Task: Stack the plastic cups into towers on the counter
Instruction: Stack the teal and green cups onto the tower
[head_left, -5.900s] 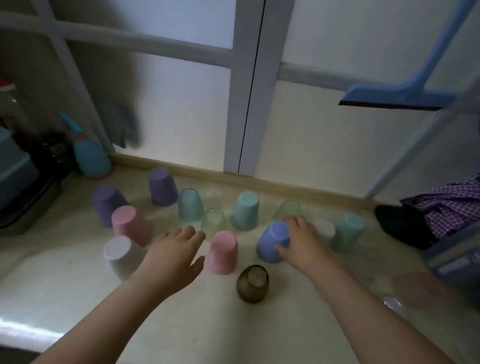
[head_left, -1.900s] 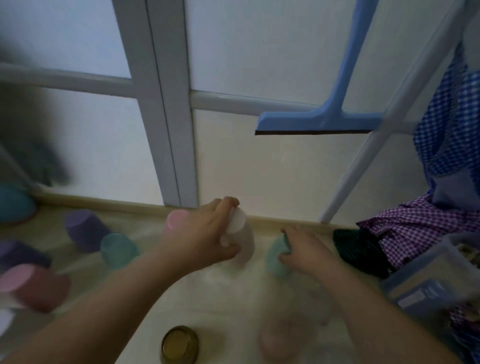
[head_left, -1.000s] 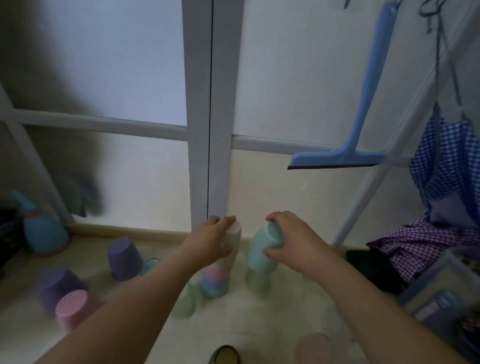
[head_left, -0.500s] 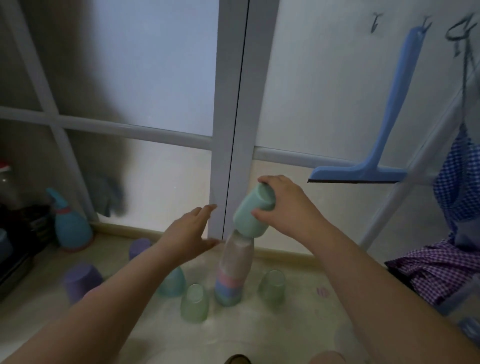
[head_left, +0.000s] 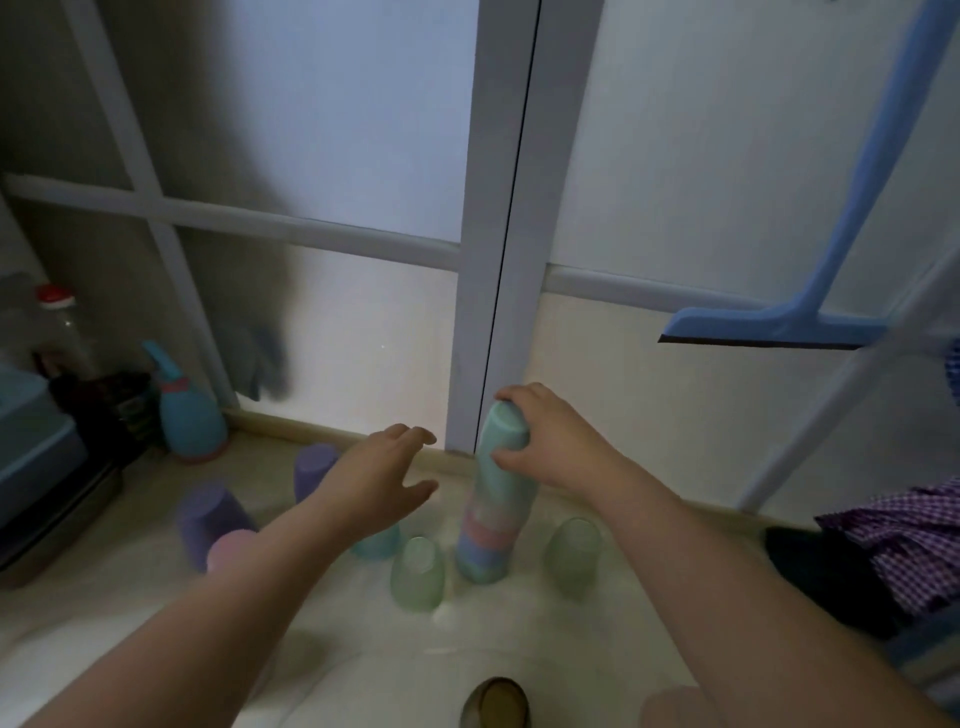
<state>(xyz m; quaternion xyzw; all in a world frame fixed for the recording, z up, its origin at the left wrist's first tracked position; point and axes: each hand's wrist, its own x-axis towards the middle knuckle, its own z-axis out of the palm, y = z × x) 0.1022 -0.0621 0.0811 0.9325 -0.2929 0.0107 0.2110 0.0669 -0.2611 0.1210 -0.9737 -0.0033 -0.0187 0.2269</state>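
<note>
Teal cup capped onto the tower

The right hand (head_left: 558, 447) grips the teal cup (head_left: 501, 441) atop the cup tower (head_left: 491, 514); just left of that grip, the left hand (head_left: 374, 480) hovers spread, empty.

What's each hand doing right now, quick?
Left hand: open, fingers spread, holding nothing, beside the tower.
Right hand: closed around the teal cup on top of the cup tower.
</note>
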